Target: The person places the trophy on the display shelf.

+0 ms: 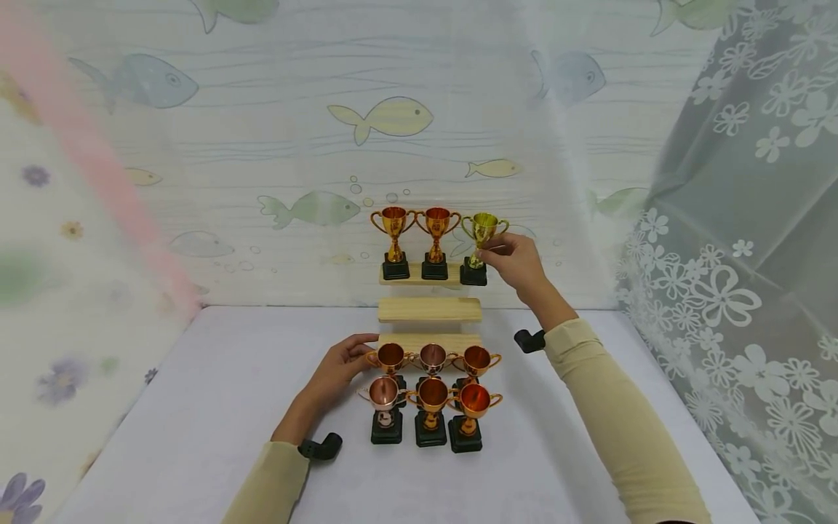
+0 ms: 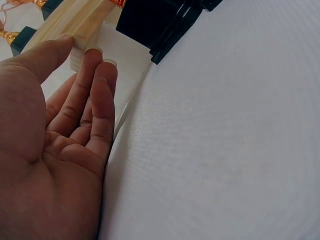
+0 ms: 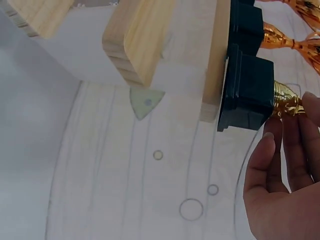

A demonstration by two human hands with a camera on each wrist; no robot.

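On the right end of the top wooden shelf (image 1: 419, 274) stands a yellow-gold trophy cup (image 1: 484, 227) with a black base. My right hand (image 1: 520, 263) pinches its stem between thumb and fingers, as the right wrist view shows. Two orange-gold trophies (image 1: 394, 222) stand on the same shelf to its left. At the left end of the lowest shelf (image 1: 425, 340), my left hand (image 1: 340, 364) touches the wood with its thumb (image 2: 57, 50). Its other fingers are loosely bent beside the shelf's end. Several orange-gold and pinkish trophies (image 1: 433, 393) stand in two rows before the stand.
The middle shelf (image 1: 429, 309) of the stepped stand bears nothing. A white cloth covers the table (image 1: 216, 407). Behind the stand hangs a fish-patterned curtain (image 1: 294, 145), and a lace curtain (image 1: 740, 291) hangs on the right.
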